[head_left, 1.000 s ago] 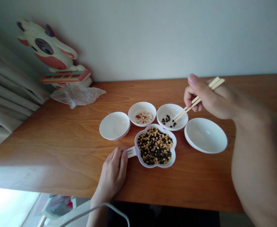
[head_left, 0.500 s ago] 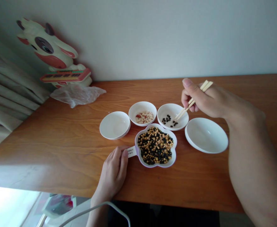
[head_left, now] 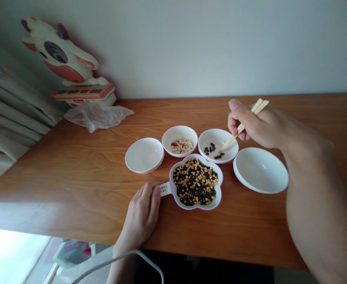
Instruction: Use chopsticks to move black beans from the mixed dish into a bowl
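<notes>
My left hand [head_left: 143, 213] is closed on the handle of a flower-shaped dish [head_left: 217, 197] filled with mixed black and yellow beans [head_left: 195, 182]. In my right hand [head_left: 250, 120] is a pair of chopsticks [head_left: 234, 136], their tips down inside a white bowl [head_left: 231, 152]. Several black beans [head_left: 209, 148] lie in that bowl, close to the tips. Left of it, a second white bowl [head_left: 170, 134] holds pale split nuts [head_left: 182, 146] with a reddish piece among them. One bare white bowl [head_left: 143, 154] stands at the far left of the row, another white bowl [head_left: 260, 169] under my right wrist.
A cow-shaped toy [head_left: 69, 63] with a keyboard leans at the wall on the back left, a crumpled clear plastic bag [head_left: 99, 116] before it. A grey cable [head_left: 117, 258] crosses near my left forearm. The wooden table's [head_left: 81, 177] front edge runs below my hands.
The chopstick tips have drawn closer together inside the bowl with the black beans. My left hand still holds the dish handle; the view has shifted slightly.
</notes>
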Demonstrator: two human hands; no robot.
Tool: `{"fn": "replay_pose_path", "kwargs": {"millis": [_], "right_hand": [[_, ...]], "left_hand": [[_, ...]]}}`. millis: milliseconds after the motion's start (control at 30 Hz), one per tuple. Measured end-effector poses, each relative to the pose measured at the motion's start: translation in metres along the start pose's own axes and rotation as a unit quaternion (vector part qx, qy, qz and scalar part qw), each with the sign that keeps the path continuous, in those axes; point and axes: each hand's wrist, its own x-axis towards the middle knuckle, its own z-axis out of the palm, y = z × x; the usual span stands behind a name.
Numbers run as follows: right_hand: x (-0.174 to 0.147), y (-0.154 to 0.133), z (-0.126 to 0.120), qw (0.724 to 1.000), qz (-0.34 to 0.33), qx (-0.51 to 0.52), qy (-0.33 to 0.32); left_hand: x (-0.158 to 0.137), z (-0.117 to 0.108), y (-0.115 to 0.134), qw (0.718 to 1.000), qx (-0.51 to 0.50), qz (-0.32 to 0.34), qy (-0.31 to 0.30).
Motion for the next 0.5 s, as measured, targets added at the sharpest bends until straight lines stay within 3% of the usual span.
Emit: {"fn": "replay_pose_path", "kwargs": {"millis": [300, 500], "right_hand": [[-0.003, 0.006, -0.013, 0.999, 0.039, -0.002, -0.022], [-0.025, -0.017, -0.035, 0.993, -0.032, 0.113, -0.012]], "left_hand": [[0.000, -0.002, 0.003, 1.000, 0.003, 0.005, -0.001], [0.001, -0.002, 0.007, 1.000, 0.005, 0.010, 0.009]]}}
